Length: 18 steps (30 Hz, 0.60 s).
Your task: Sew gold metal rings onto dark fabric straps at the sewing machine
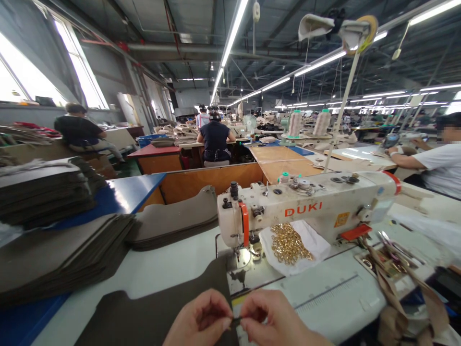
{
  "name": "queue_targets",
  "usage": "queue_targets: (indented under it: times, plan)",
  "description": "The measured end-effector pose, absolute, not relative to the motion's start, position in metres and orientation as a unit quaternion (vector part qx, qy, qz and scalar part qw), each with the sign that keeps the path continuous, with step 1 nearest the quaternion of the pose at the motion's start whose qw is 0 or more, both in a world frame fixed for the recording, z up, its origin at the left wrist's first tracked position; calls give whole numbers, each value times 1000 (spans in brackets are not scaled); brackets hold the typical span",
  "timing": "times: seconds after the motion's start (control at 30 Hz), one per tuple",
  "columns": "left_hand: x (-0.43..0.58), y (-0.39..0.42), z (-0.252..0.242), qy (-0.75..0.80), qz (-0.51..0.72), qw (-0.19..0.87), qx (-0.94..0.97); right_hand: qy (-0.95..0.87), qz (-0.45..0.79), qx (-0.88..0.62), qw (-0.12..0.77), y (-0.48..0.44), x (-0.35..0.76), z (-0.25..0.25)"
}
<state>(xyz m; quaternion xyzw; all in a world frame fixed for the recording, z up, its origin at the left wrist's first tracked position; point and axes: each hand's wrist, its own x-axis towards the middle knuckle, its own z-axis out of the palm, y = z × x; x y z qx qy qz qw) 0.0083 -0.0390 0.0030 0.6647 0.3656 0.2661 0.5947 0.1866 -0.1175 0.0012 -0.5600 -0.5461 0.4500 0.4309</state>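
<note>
Close together at the front edge of the sewing table, my left hand [203, 317] and my right hand [275, 317] pinch a small dark strip [236, 320] stretched between their fingertips. Most of the strip is hidden by the fingers. Below and left of my hands lies a dark olive fabric panel [151, 307], its upper corner reaching toward the needle area. The white sewing machine [306, 206] stands just beyond. Gold-coloured metal rings or clasps [290, 244] are heaped on a white cloth [319, 245] against the machine, ahead of my right hand.
Stacks of dark fabric panels [68, 250] fill the left side, and another pile [176, 216] lies behind. At right, a tray [392, 262] holds scissors and small parts, with tan straps [425, 298] hanging over it. Several people work at other tables.
</note>
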Motion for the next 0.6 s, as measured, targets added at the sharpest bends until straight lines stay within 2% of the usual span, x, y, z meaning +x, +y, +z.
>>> queue_targets:
  times: [0.07, 0.2, 0.27, 0.4, 0.6]
  plan:
    - [6, -18, 0, 371, 278, 489, 739, -493, 485, -562, 453, -117, 188, -4]
    - [5, 6, -16, 360, 300, 161, 869, -420, 521, -571, 476, -115, 196, -5]
    - [7, 2, -27, 320, 292, 63, 899, -400, 523, -590, 468, -112, 199, -3]
    - [14, -15, -38, 278, 303, -13, 912, -380, 542, -628, 409, -90, 198, 1]
    - [16, -21, -34, 287, 322, 10, 902, -388, 569, -635, 349, -47, 190, 0]
